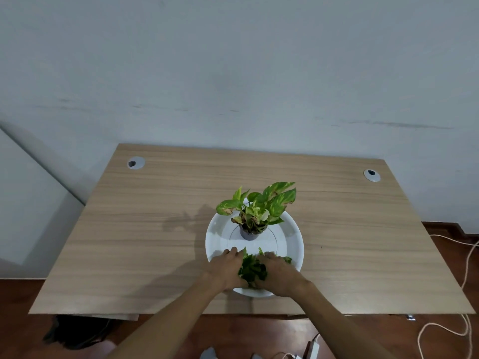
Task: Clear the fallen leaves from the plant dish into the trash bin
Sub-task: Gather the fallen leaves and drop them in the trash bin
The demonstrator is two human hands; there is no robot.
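Observation:
A round white plant dish [293, 237] sits on the wooden table [155, 229], near its front edge. A small dark pot with a green and yellow leafy plant [256, 208] stands in the back half of the dish. A heap of loose green fallen leaves [252, 268] lies in the front of the dish. My left hand [228, 269] and my right hand [278, 273] press in on the heap from either side, fingers curled around it. One stray leaf [287, 259] shows just right of my right hand.
Two grey cable grommets [135, 162] [372, 175] sit at the table's back corners. A black bag-like object [77, 330] lies on the floor under the table's front left. A cream cable [464, 281] trails on the floor at right. A pale wall stands behind.

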